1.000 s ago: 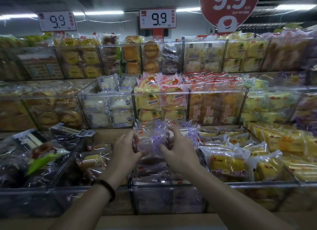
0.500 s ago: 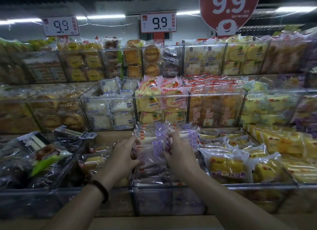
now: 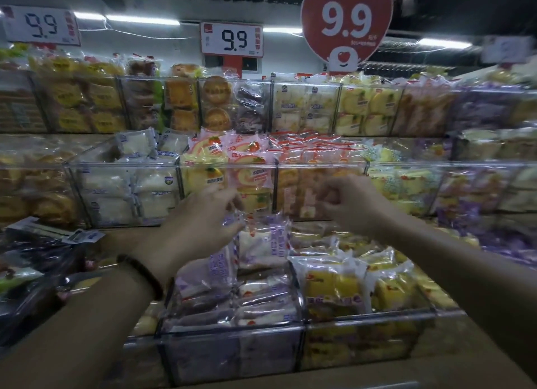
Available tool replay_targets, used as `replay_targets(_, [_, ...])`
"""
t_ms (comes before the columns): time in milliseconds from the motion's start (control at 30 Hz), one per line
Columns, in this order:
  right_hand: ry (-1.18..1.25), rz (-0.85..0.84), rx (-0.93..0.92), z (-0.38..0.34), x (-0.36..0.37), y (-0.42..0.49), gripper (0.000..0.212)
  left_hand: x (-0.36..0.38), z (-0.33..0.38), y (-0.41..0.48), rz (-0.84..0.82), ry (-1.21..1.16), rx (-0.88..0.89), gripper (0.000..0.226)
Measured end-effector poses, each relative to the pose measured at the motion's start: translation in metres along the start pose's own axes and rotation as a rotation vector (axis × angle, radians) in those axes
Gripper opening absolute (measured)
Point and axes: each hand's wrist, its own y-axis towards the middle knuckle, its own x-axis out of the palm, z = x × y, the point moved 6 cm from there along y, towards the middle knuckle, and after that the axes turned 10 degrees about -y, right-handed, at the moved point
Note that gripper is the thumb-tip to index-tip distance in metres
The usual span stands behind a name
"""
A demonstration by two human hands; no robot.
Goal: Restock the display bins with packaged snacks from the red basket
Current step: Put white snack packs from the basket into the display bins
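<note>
High above the right hand [image 3: 345, 199] stands a red heart-shaped card sign [image 3: 345, 25] with a white 9.9. Above the left hand [image 3: 203, 214] a white rectangular price card [image 3: 231, 39] reads 9.9, and a second white price card [image 3: 40, 25] sits far out to that hand's left. White tube lights [image 3: 142, 19] glow behind them. A pale wooden ledge [image 3: 363, 375] runs below both hands.

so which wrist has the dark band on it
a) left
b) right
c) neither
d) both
a: the dark band circles the arm just behind the left hand, while the arm behind the right hand is bare.
</note>
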Motion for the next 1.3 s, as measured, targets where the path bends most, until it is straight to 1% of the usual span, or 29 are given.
replay_targets(100, [-0.130, -0.063, -0.025, 0.038, -0.010, 0.005, 0.033, 0.025, 0.041, 0.035, -0.070, -0.075, 0.080, 0.017])
replay_targets(167, [-0.232, -0.119, -0.027, 0.062, -0.005, 0.010, 0.035, 0.047, 0.060, 0.059, -0.114, -0.079, 0.103, 0.019])
replay_targets(233, [-0.347, -0.212, -0.049, 0.082, 0.007, 0.015, 0.019, 0.070, 0.077, 0.080, -0.150, 0.001, 0.155, 0.026])
replay_targets(300, [-0.409, -0.283, -0.065, 0.099, 0.016, 0.022, 0.004, 0.097, 0.092, 0.099, -0.182, 0.082, 0.204, 0.033])
replay_targets(333, [-0.425, -0.291, -0.075, 0.106, 0.020, 0.026, 0.002, 0.112, 0.098, 0.107, -0.196, 0.099, 0.211, 0.035])
replay_targets(400, [-0.468, -0.290, -0.082, 0.116, 0.028, 0.037, 0.007, 0.141, 0.105, 0.123, -0.225, 0.118, 0.195, 0.032])
replay_targets(500, [-0.419, -0.373, -0.065, 0.131, 0.055, 0.049, 0.014, 0.185, 0.103, 0.140, -0.304, 0.149, 0.138, 0.023])
replay_targets(600, [-0.373, -0.454, -0.151, 0.140, 0.085, 0.057, 0.028, 0.218, 0.094, 0.147, -0.353, 0.164, 0.091, 0.021])
replay_targets(667, [-0.348, -0.509, -0.170, 0.148, 0.099, 0.059, 0.036, 0.233, 0.088, 0.148, -0.385, 0.159, 0.061, 0.020])
replay_targets(733, [-0.388, -0.553, -0.238, 0.151, 0.112, 0.059, 0.041, 0.239, 0.086, 0.149, -0.410, 0.144, 0.049, 0.018])
replay_targets(767, [-0.383, -0.570, -0.266, 0.152, 0.119, 0.059, 0.039, 0.241, 0.085, 0.149, -0.422, 0.133, 0.051, 0.018])
replay_targets(833, [-0.332, -0.588, -0.274, 0.154, 0.130, 0.060, 0.024, 0.242, 0.084, 0.148, -0.452, 0.111, 0.054, 0.018])
replay_targets(900, [-0.332, -0.594, -0.294, 0.153, 0.139, 0.060, 0.023, 0.242, 0.083, 0.147, -0.482, 0.106, 0.057, 0.015])
replay_targets(967, [-0.320, -0.587, -0.299, 0.153, 0.144, 0.059, 0.018, 0.243, 0.082, 0.146, -0.492, 0.100, 0.050, 0.010])
replay_targets(1000, [-0.307, -0.593, -0.297, 0.154, 0.145, 0.057, 0.020, 0.243, 0.082, 0.147, -0.489, 0.101, 0.046, 0.009])
replay_targets(1067, [-0.295, -0.611, -0.310, 0.154, 0.143, 0.053, 0.032, 0.242, 0.083, 0.147, -0.479, 0.099, 0.037, 0.010])
replay_targets(1167, [-0.298, -0.592, -0.348, 0.150, 0.142, 0.049, 0.027, 0.242, 0.083, 0.147, -0.475, 0.082, 0.007, 0.013])
replay_targets(1233, [-0.316, -0.535, -0.363, 0.149, 0.140, 0.050, 0.022, 0.240, 0.081, 0.147, -0.455, 0.076, -0.015, 0.012])
replay_targets(1300, [-0.335, -0.486, -0.335, 0.151, 0.136, 0.054, 0.028, 0.236, 0.078, 0.149, -0.423, 0.070, -0.040, 0.015])
